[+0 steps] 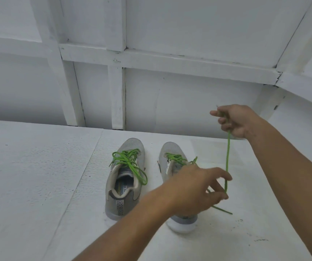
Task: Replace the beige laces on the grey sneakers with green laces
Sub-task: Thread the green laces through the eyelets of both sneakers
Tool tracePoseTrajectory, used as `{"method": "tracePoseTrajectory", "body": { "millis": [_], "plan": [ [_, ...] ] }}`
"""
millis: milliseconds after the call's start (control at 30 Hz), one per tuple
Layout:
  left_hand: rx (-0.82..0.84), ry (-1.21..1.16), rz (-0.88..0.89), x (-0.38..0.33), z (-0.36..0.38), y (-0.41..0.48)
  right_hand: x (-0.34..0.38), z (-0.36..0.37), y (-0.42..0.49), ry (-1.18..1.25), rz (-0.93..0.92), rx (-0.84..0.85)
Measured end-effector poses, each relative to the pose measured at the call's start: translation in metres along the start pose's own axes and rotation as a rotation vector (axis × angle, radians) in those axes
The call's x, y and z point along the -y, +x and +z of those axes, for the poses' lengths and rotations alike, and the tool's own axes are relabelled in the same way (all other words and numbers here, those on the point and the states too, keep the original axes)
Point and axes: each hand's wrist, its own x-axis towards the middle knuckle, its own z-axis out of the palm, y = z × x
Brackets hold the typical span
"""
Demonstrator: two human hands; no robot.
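Head view: two grey sneakers stand side by side on a white table (pixel 38 166), toes pointing away. The left sneaker (pixel 122 185) carries a tied green bow (pixel 130 162). Over the right sneaker (pixel 170 153), the left hand (pixel 198 189) pinches a green lace (pixel 227 153) low down. The raised right hand (pixel 234 119) grips its upper end - the strand runs taut between them - while a loose tail lies on the table.

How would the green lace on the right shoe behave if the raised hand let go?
Probably floppy: the green lace runs taut only between the right hand and left hand, while its tail beyond trails limp onto the table. Likely light, since a few fingers hold it up.
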Motion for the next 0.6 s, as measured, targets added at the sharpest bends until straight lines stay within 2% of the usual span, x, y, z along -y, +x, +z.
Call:
{"method": "tracePoseTrajectory", "body": {
  "millis": [67, 200, 233, 333, 467, 600],
  "plan": [
    [-0.065, 0.007, -0.042, 0.010, 0.006, 0.000, 0.003, -0.001, -0.002, -0.038, -0.040, 0.007],
    [-0.568, -0.020, -0.287, 0.049, 0.018, -0.001, -0.002, 0.006, -0.022, -0.164, -0.158, 0.084],
    [-0.635, -0.035, -0.369, 0.058, 0.023, -0.002, -0.007, 0.011, -0.027, -0.213, -0.191, 0.105],
    [-0.654, -0.116, -0.521, 0.072, 0.034, 0.002, -0.027, 0.028, -0.043, -0.425, -0.266, 0.176],
    [-0.680, -0.071, -0.544, 0.083, 0.041, 0.008, -0.059, 0.050, -0.061, -0.632, -0.299, 0.287],
    [-0.745, -0.133, -0.543, 0.087, 0.045, 0.009, -0.089, 0.058, -0.067, -0.761, -0.336, 0.345]
  ]
}}
